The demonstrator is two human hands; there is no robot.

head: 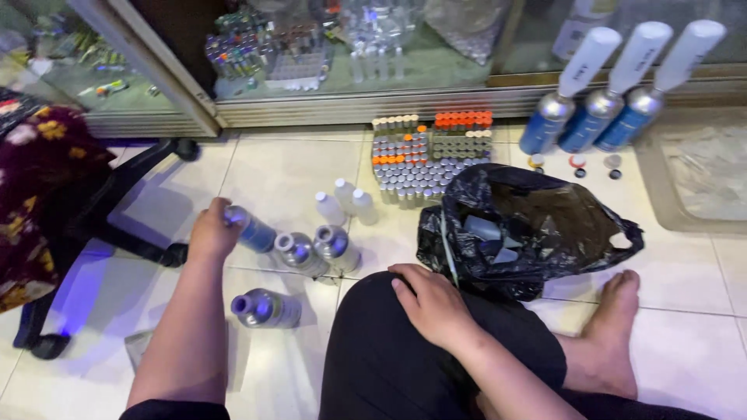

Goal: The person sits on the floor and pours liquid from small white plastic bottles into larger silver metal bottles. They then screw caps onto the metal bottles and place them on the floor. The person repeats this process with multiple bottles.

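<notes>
Your left hand (212, 232) has its grip wrapped around a small blue bottle (250, 230) down on the tiled floor (272, 167), just beside two silver-capped bottles (315, 250). Your right hand (432, 305) lies flat on your knee with the grip loose and holding nothing, touching a black plastic bag (537, 225) with what looks like pale packets inside.

bare tile left of the vial block (428, 159), standing cans (299, 253), black bag (529, 229) crowding the middle

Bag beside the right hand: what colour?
Black plastic bag, glossy and crumpled; the head view shows it.
</notes>
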